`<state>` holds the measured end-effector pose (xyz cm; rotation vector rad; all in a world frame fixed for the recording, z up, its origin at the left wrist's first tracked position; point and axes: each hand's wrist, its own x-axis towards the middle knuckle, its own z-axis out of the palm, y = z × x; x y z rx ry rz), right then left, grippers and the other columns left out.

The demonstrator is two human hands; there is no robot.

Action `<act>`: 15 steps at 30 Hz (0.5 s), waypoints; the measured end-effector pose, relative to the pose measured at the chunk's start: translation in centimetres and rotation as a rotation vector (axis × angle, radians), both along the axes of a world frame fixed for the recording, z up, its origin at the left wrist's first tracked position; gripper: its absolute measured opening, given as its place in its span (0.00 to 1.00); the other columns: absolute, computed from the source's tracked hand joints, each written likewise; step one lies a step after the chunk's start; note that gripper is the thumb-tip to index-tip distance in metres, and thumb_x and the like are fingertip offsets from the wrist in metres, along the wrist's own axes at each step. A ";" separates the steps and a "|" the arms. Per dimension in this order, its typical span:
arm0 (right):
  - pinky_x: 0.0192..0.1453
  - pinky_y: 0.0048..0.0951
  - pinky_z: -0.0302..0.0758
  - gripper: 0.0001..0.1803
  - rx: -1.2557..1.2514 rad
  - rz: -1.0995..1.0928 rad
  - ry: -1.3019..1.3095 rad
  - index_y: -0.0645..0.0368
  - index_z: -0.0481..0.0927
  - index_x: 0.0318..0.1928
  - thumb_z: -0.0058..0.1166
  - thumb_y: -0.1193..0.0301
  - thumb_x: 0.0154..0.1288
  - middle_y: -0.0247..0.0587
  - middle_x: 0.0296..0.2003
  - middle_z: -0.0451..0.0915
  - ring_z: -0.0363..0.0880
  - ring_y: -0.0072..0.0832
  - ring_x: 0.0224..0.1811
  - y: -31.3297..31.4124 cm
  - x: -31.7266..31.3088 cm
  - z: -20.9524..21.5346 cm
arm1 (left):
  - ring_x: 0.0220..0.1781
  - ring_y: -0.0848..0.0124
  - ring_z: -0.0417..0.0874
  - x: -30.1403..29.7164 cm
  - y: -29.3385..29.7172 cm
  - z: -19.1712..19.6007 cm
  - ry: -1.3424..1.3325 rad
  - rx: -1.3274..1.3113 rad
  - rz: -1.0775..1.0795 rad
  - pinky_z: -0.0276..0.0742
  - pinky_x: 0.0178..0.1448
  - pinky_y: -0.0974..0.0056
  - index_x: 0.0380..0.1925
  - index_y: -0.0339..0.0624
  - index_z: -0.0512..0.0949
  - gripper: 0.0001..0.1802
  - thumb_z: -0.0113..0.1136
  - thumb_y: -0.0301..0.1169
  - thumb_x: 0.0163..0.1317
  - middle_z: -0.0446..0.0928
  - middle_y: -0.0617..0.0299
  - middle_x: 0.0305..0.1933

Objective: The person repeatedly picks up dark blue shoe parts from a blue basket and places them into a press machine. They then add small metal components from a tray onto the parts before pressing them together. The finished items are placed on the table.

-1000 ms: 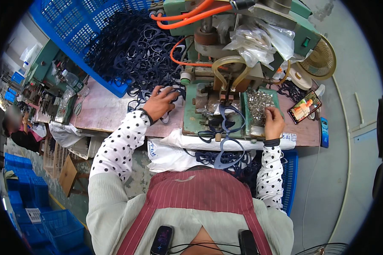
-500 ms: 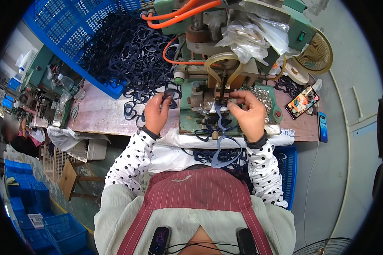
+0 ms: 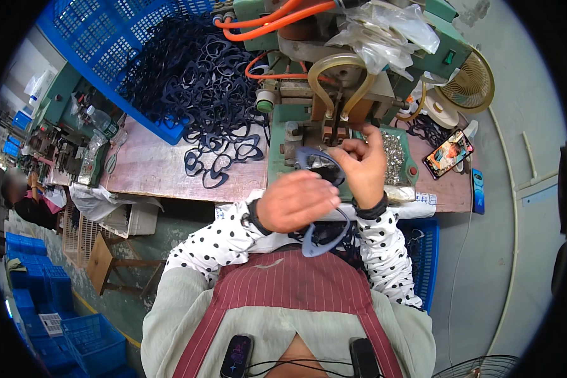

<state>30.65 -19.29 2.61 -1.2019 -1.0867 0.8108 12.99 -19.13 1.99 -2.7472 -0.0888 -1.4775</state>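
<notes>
dotted white sleeves end in black cuffs.

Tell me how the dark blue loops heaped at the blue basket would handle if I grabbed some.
The dark blue loops are probably light, being thin bands with open middles. They look fairly floppy, since many seem to drape over one another. Expect some to snag and lift together, as they overlap in a tangle.

A pale grey wall rose at the right, a pipe running along it — at the left, a wooden stool stood on greenish floor crossed by a yellow line.
</notes>
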 end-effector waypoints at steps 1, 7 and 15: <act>0.33 0.22 0.73 0.29 -0.007 -0.022 -0.070 0.64 0.68 0.53 0.66 0.77 0.50 0.38 0.32 0.83 0.77 0.19 0.28 -0.1 0.6 0.0 | 0.49 0.58 0.84 0.5 -0.2 -0.2 0.021 -0.012 -0.043 0.78 0.55 0.54 0.45 0.35 0.80 0.15 0.61 0.22 0.56 0.81 0.50 0.48; 0.43 0.33 0.76 0.21 -0.008 -0.645 -0.911 0.57 0.76 0.52 0.63 0.72 0.57 0.43 0.38 0.84 0.82 0.35 0.39 0.9 9.9 -6.0 | 0.50 0.56 0.83 2.1 0.1 -1.7 0.046 -0.123 -0.086 0.78 0.57 0.51 0.49 0.32 0.78 0.18 0.59 0.21 0.56 0.80 0.46 0.50; 0.54 0.41 0.69 0.13 -0.008 -0.432 -1.135 0.54 0.83 0.40 0.65 0.66 0.54 0.41 0.41 0.83 0.77 0.41 0.47 -0.8 12.0 -9.6 | 0.50 0.56 0.84 2.3 0.0 -1.8 0.021 -0.132 -0.054 0.78 0.58 0.51 0.49 0.32 0.78 0.18 0.57 0.19 0.56 0.81 0.46 0.49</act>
